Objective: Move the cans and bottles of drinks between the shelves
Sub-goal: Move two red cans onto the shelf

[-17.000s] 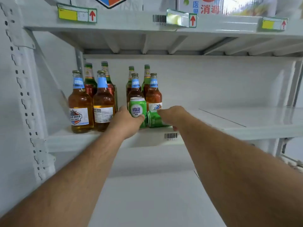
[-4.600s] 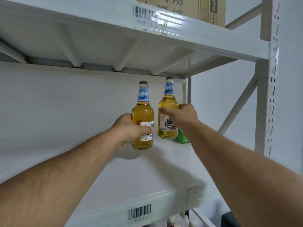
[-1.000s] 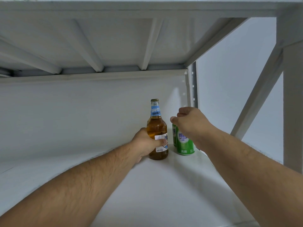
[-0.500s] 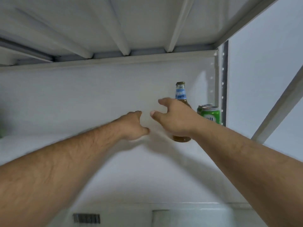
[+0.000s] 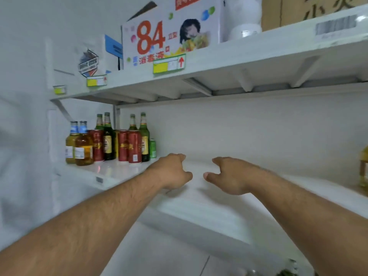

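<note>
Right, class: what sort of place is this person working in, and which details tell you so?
Probably a shop stockroom or store aisle. White metal shelving carries yellow price tags and a barcode sticker; beer bottles and red cans stand grouped, with cartons stored above.

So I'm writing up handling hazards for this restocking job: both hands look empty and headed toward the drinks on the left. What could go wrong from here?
1. The red cans and green bottles stand tightly packed; a left hand reaching in could topple a neighbour.
2. The amber bottles stand near the shelf front edge, so a knock may send glass off it.
3. The green can sits behind the taller bottles, awkward to reach; the right hand is empty too.
</note>
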